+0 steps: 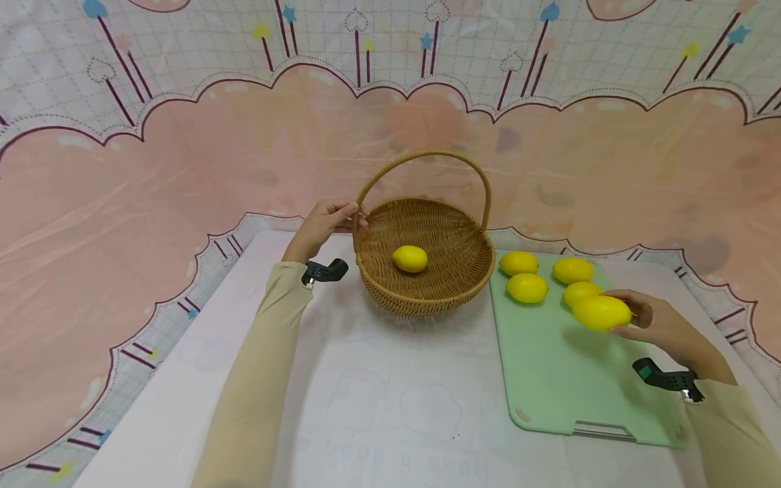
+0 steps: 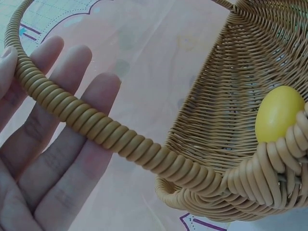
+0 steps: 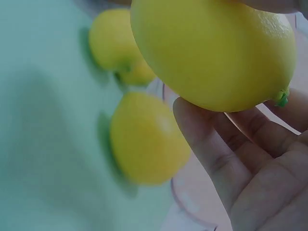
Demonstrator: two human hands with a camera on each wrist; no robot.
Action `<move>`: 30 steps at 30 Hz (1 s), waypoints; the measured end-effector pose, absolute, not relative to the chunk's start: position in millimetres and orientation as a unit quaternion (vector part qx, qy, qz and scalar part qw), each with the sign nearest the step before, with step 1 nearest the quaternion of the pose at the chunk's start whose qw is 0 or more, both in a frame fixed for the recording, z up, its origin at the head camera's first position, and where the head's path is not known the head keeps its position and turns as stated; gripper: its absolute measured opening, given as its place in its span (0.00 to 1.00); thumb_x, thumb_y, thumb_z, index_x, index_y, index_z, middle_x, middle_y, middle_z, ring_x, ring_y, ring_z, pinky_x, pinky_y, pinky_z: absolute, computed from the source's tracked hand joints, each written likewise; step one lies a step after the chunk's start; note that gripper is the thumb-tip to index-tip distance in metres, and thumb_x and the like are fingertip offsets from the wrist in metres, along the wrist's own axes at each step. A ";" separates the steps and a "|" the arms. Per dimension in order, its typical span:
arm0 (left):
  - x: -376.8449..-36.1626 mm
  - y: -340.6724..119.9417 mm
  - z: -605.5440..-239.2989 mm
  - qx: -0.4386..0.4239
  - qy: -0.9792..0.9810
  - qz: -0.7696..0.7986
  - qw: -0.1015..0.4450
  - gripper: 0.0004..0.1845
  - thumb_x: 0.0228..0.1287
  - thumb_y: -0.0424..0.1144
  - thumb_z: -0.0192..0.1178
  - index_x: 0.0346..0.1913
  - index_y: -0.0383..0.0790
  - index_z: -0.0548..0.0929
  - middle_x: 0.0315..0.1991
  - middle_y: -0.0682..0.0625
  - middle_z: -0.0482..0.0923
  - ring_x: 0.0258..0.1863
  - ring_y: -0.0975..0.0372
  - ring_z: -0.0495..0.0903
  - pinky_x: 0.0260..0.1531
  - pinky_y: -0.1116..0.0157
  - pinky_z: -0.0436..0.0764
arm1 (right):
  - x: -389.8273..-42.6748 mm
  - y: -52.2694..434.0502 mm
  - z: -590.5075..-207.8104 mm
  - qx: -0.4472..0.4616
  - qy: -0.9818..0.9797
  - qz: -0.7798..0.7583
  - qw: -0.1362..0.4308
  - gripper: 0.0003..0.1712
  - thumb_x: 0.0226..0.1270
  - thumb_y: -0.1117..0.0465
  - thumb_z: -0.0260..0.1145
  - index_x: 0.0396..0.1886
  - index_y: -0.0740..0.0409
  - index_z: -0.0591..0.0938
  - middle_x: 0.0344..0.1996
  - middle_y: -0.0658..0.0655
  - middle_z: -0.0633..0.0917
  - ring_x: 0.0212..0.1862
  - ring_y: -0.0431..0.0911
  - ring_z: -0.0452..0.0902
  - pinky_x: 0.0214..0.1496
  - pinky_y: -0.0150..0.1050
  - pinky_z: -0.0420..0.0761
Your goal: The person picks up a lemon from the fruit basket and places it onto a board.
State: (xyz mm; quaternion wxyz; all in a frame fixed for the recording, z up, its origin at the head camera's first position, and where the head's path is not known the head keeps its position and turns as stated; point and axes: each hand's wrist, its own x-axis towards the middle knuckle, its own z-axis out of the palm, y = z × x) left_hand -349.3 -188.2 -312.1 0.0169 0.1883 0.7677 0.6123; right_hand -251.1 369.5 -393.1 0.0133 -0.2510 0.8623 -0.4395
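A wicker basket (image 1: pixel 427 271) with a tall arched handle (image 1: pixel 421 157) stands mid-table, one yellow lemon (image 1: pixel 410 258) inside it. My left hand (image 1: pixel 356 215) holds the handle near its left base. In the left wrist view the handle (image 2: pixel 96 127) lies across my straight fingers (image 2: pixel 53 163), with the basket's lemon (image 2: pixel 278 113) beyond. My right hand (image 1: pixel 617 312) grips a lemon (image 1: pixel 598 313) just above the green cutting board (image 1: pixel 549 366). The right wrist view shows that lemon (image 3: pixel 211 53) resting on my fingers (image 3: pixel 216 149).
Several more lemons lie on the board's far end, among them one (image 1: pixel 518 263) nearest the basket and one (image 1: pixel 572 270) further right. The board sits right of the basket on a white table (image 1: pixel 378 400). A pink patterned backdrop (image 1: pixel 183 169) surrounds the table.
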 end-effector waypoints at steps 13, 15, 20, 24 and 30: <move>-348.9 -188.8 -312.0 0.195 0.762 0.617 0.017 0.21 0.73 0.41 0.47 0.48 0.21 0.75 0.29 0.58 0.84 0.34 0.65 0.85 0.47 0.60 0.82 | -243.7 399.8 -430.9 -0.153 0.893 -0.421 0.044 0.24 0.63 0.69 0.62 0.58 0.57 0.69 0.45 0.22 0.71 0.44 0.21 0.67 0.41 0.17 0.67; -349.3 -189.1 -312.7 0.197 0.762 0.617 0.017 0.21 0.73 0.41 0.46 0.48 0.20 0.74 0.28 0.58 0.84 0.33 0.66 0.84 0.46 0.62 0.83 | -243.1 402.5 -435.7 -0.148 0.894 -0.421 0.044 0.23 0.63 0.69 0.61 0.58 0.59 0.69 0.45 0.22 0.71 0.44 0.20 0.67 0.40 0.18 0.67; -349.7 -189.6 -313.0 0.197 0.762 0.616 0.018 0.17 0.73 0.42 0.47 0.43 0.30 0.79 0.28 0.58 0.84 0.33 0.67 0.84 0.48 0.58 0.82 | -242.7 405.9 -443.9 -0.135 0.891 -0.431 0.048 0.24 0.64 0.68 0.61 0.59 0.58 0.69 0.44 0.21 0.70 0.44 0.19 0.66 0.41 0.17 0.67; -349.8 -189.8 -312.6 0.195 0.762 0.617 0.018 0.13 0.73 0.42 0.47 0.38 0.41 0.81 0.28 0.58 0.84 0.33 0.67 0.84 0.49 0.56 0.81 | -243.6 407.2 -447.0 -0.135 0.881 -0.450 0.049 0.25 0.64 0.69 0.61 0.58 0.46 0.70 0.45 0.22 0.70 0.44 0.20 0.67 0.43 0.14 0.68; -351.3 -189.7 -313.3 0.194 0.763 0.616 0.019 0.15 0.73 0.42 0.47 0.41 0.35 0.80 0.27 0.58 0.84 0.33 0.66 0.84 0.47 0.59 0.82 | -243.2 405.6 -446.1 -0.166 0.862 -0.476 0.057 0.29 0.65 0.71 0.59 0.65 0.52 0.66 0.50 0.23 0.70 0.48 0.18 0.68 0.46 0.13 0.69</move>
